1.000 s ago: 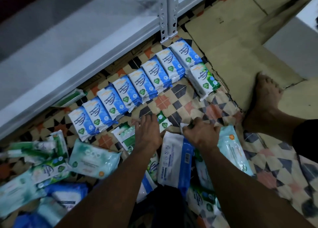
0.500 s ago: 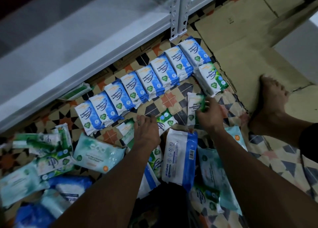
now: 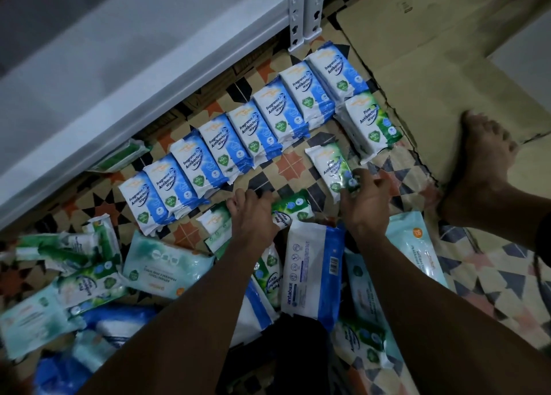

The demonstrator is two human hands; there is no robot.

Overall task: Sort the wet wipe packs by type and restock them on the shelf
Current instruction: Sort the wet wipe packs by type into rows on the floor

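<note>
Since a second ago the right hand (image 3: 365,199) has lifted a green Pine Antibacterial pack (image 3: 331,168) out of the pile and carried it up toward the sorted rows; it now pinches that pack by its lower end, the pack lying tilted on the patterned floor mat (image 3: 292,163) just beside the stacked Pine pile (image 3: 368,124). Left hand (image 3: 253,215) has stayed put, fingers curled down over a second green Pine pack (image 3: 290,209) and gripping it against the mat.

Blue Fragrance Free Antibacterial packs (image 3: 235,144): eight in one overlapping diagonal row along the white shelf edge (image 3: 143,96), each appearing to be a small stack. One green pack (image 3: 122,154) lies half under the shelf.

Unsorted pile below the hands: one white-and-blue antabax pack (image 3: 313,272) back side up, between the forearms; at least three pale teal large packs, one (image 3: 167,265) left of the left arm, one (image 3: 417,248) right of the right arm. More green Pine packs scattered bottom left; exact count unclear. Bare foot (image 3: 483,156) rests on flattened cardboard (image 3: 432,75) at right.
</note>
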